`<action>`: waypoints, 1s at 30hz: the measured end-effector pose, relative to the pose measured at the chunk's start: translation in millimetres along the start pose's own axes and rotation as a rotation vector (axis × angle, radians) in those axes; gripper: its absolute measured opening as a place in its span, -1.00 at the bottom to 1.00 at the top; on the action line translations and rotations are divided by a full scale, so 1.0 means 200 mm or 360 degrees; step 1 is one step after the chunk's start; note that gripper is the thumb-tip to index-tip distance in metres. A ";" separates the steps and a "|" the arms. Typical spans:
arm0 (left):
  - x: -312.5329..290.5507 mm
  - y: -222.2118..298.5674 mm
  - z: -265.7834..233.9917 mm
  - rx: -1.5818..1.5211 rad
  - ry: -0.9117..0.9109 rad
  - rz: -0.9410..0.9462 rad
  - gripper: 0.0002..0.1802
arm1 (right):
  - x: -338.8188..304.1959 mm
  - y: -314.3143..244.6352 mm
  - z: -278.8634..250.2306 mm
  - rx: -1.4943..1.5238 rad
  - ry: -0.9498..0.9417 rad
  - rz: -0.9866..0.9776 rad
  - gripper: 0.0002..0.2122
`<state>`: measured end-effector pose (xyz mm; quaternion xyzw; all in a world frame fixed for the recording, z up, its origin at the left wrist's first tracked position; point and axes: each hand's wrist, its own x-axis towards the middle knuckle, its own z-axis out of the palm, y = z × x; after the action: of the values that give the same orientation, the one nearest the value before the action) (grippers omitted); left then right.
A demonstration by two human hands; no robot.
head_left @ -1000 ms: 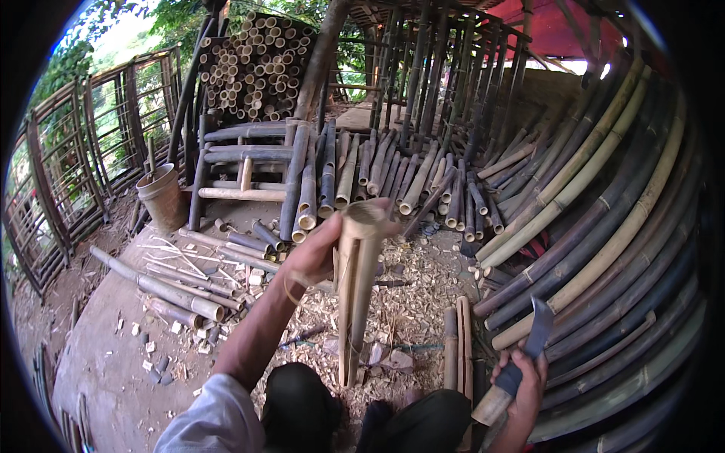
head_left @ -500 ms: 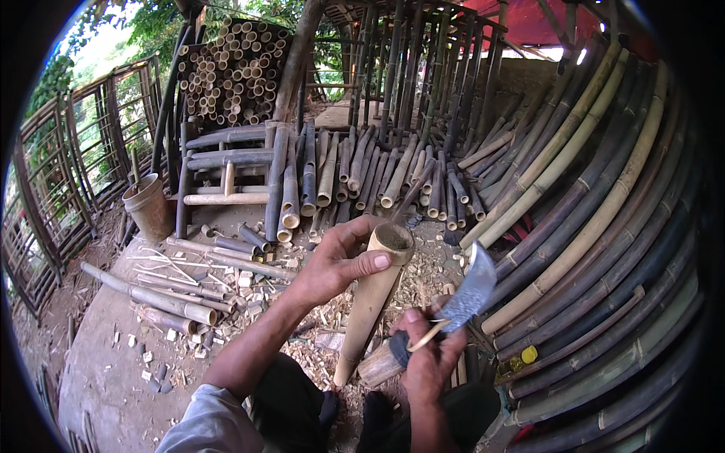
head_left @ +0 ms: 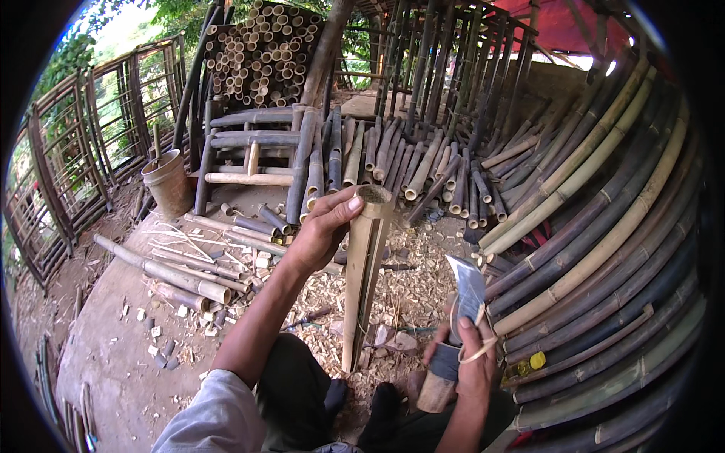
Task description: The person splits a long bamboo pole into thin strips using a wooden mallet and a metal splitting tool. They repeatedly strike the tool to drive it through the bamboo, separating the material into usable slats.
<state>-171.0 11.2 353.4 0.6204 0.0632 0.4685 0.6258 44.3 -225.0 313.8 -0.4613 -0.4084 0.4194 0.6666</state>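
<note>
My left hand point(head_left: 319, 232) is wrapped around the upper end of a bamboo piece point(head_left: 362, 272), with the thumb across its rim. The piece stands nearly upright between my legs, its hollow mouth facing up and a long dark groove running down its side. Its lower end is among the shavings. To the right, my right hand point(head_left: 476, 361) is closed around a chopping knife point(head_left: 467, 288) with a broad metal blade and a thick handle, partly wrapped in black. The blade points up, apart from the bamboo. A thin pale loop crosses my right fingers.
Pale wood chips point(head_left: 302, 298) cover the ground. Cut bamboo lengths point(head_left: 166, 275) lie on the left, near a bucket point(head_left: 168, 185) and a bamboo frame point(head_left: 253, 140). Long bamboo poles point(head_left: 604, 226) are stacked along the right. A yellow-capped bottle point(head_left: 524, 367) lies among them.
The knife has moved right and down, away from the bamboo piece, and its blade has turned. The bamboo piece stands more upright. The whole view has shifted, with the surroundings further right.
</note>
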 end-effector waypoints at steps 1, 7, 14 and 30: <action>0.00 0.01 -0.01 0.0030 -0.0003 0.0001 -0.35 | 0.00 -0.05 0.08 0.0113 -0.0105 0.0051 -0.60; -0.02 0.03 0.05 0.0076 0.0055 0.0088 -0.50 | 0.07 -0.16 0.31 0.0264 -0.0380 0.0157 -0.63; -0.02 0.03 0.01 0.0035 -0.0010 0.0031 -0.40 | 0.17 -0.13 0.35 0.0320 -0.0441 0.0295 -0.66; 0.27 -0.18 -0.34 -0.0237 0.0231 -0.0124 -0.53 | 0.15 0.78 0.15 0.0193 -0.0232 0.0818 -0.70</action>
<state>-167.2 102.6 335.8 0.5337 0.0974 0.4908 0.6817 -3.3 -153.8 176.2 -0.4775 -0.2991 0.6307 0.5337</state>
